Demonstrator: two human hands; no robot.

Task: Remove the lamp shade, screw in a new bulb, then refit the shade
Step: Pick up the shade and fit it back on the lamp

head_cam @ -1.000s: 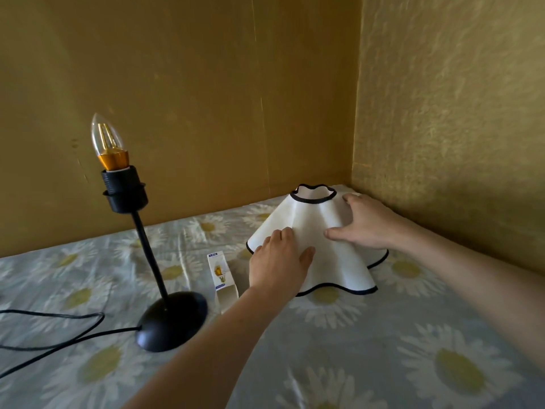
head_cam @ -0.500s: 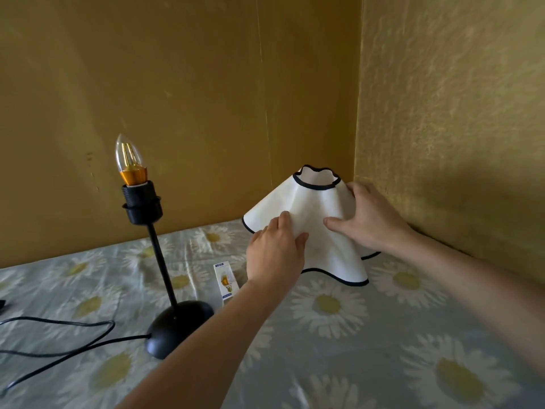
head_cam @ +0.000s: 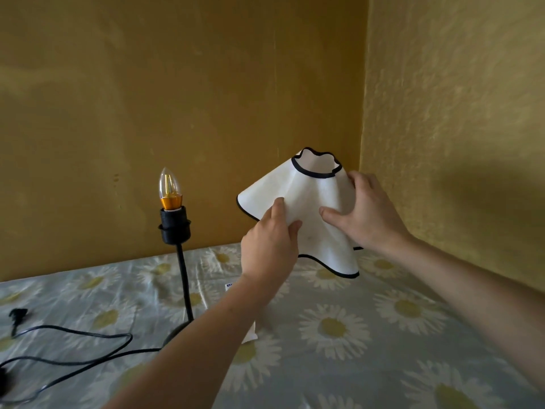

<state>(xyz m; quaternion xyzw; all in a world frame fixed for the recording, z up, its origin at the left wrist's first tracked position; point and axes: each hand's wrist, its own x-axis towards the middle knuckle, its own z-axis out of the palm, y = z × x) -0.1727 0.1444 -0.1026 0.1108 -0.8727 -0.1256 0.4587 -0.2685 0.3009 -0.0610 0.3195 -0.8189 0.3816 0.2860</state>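
A white wavy lamp shade (head_cam: pixel 306 199) with black trim is held in the air above the surface, right of centre. My left hand (head_cam: pixel 269 246) grips its left side and my right hand (head_cam: pixel 365 214) grips its right side, thumbs on the front. To the left stands the black lamp (head_cam: pixel 175 228), bare of its shade, with a clear candle bulb (head_cam: pixel 169 188) with a gold base screwed into its socket. The lamp's foot is mostly hidden behind my left forearm.
The surface is covered by a daisy-print cloth (head_cam: pixel 383 335). A small white bulb box (head_cam: pixel 250 335) lies mostly hidden under my left forearm. The lamp's black cord (head_cam: pixel 73 332) and plug (head_cam: pixel 16 315) trail at the left. Yellow walls meet in a corner behind the shade.
Both hands have lifted the shade off the cloth and raised it higher. The view has tilted up, so the lamp now appears lower and nearer the shade.
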